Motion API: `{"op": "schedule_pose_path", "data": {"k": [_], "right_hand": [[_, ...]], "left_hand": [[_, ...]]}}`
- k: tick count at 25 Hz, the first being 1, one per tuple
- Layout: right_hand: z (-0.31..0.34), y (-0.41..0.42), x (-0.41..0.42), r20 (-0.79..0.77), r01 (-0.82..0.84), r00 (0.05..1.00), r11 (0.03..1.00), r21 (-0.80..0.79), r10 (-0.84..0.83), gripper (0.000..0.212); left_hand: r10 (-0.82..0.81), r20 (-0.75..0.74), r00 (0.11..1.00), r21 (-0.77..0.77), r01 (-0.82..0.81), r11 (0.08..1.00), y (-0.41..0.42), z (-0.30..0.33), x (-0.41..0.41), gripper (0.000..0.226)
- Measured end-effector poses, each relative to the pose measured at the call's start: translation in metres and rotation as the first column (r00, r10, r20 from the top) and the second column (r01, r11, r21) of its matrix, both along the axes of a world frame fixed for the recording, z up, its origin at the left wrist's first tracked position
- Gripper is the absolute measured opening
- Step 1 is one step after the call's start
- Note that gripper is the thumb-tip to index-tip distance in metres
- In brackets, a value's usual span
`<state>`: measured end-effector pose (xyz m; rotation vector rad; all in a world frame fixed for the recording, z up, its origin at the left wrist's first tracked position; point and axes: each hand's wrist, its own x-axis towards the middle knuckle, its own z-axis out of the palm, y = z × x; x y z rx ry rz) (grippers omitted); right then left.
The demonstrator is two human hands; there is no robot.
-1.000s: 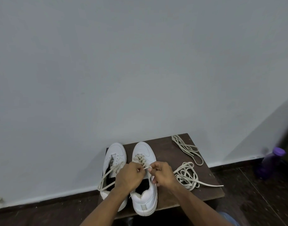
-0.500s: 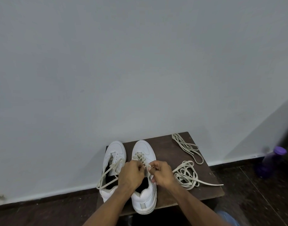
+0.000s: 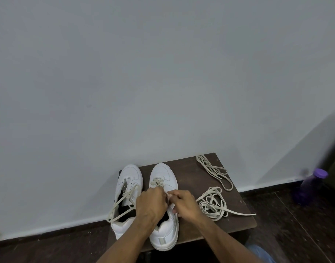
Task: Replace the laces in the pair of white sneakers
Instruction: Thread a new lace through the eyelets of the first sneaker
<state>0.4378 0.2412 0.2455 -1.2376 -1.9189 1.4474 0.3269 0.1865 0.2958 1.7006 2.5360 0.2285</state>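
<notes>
Two white sneakers stand side by side on a small dark wooden table (image 3: 189, 168), toes toward the wall. The right sneaker (image 3: 163, 173) has a cream lace (image 3: 156, 182) threaded through its front eyelets. Over its tongue, my left hand (image 3: 150, 203) and my right hand (image 3: 184, 202) meet, each pinching that lace. The left sneaker (image 3: 129, 177) has open eyelets, and a loose lace end (image 3: 121, 203) trails across it. Two more cream laces lie on the table: a tangled pile (image 3: 213, 204) beside my right hand and a thinner bundle (image 3: 214, 170) at the far right corner.
A pale wall rises right behind the table. A purple bottle (image 3: 310, 187) stands on the dark floor to the right. The tangled lace's end (image 3: 246, 214) reaches the table's right edge. Blue fabric (image 3: 261, 253) shows at the bottom edge.
Both hands have stayed on the right sneaker's lace and shifted slightly toward the toe, closing together. The view has tilted down a little. Shoes and spare laces have not moved.
</notes>
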Motion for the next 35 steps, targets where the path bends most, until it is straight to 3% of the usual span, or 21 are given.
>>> {"op": "schedule_pose_path", "data": {"k": [3, 8, 17, 19, 21, 23, 25, 27, 31, 35], "right_hand": [[0.007, 0.007, 0.000, -0.063, 0.018, 0.998, 0.994, -0.103, -0.024, 0.021], [0.011, 0.013, -0.009, -0.036, 0.072, 0.997, 0.997, -0.042, -0.074, 0.024], [0.011, 0.009, -0.008, -0.046, 0.134, 0.990, 0.990, -0.033, -0.135, 0.027], [0.010, 0.012, -0.010, -0.007, 0.132, 0.991, 0.991, 0.010, -0.132, 0.025], [0.014, 0.014, -0.010, -0.025, 0.150, 0.989, 0.987, 0.052, -0.148, 0.019], [0.030, 0.018, -0.005, -0.150, 0.203, 0.969, 0.978, 0.041, -0.195, 0.018], [0.065, 0.024, 0.001, -0.327, 0.232, 0.919, 0.973, 0.004, -0.218, 0.018], [0.111, 0.033, 0.008, -0.470, 0.237, 0.856, 0.971, -0.014, -0.215, 0.018], [0.210, 0.044, 0.022, -0.679, 0.300, 0.709, 0.953, 0.049, -0.189, 0.018], [0.283, 0.038, 0.039, -0.740, 0.342, 0.662, 0.927, 0.155, -0.121, 0.017]], "left_hand": [[0.061, 0.216, 0.975, 0.059, -0.075, 0.995, -0.002, 0.002, -0.005, 0.017], [0.066, 0.439, 0.896, 0.007, -0.077, 0.997, -0.001, 0.011, -0.010, 0.025], [0.158, 0.568, 0.807, -0.032, -0.171, 0.985, 0.005, 0.013, -0.002, 0.017], [0.173, 0.546, 0.819, -0.014, -0.198, 0.980, 0.002, 0.016, -0.001, 0.013], [0.142, 0.415, 0.899, 0.055, -0.181, 0.982, -0.007, 0.016, -0.004, 0.005], [0.054, 0.197, 0.979, 0.150, -0.085, 0.985, -0.020, 0.015, -0.010, 0.013], [-0.012, 0.022, 1.000, 0.214, 0.007, 0.977, -0.033, 0.011, -0.020, 0.025], [-0.007, 0.009, 1.000, 0.221, 0.005, 0.975, -0.041, 0.009, -0.030, 0.032], [0.054, 0.126, 0.991, 0.103, -0.068, 0.992, -0.051, 0.003, -0.046, 0.033], [0.005, 0.022, 1.000, 0.047, -0.006, 0.999, -0.055, 0.001, -0.044, 0.028]]}}
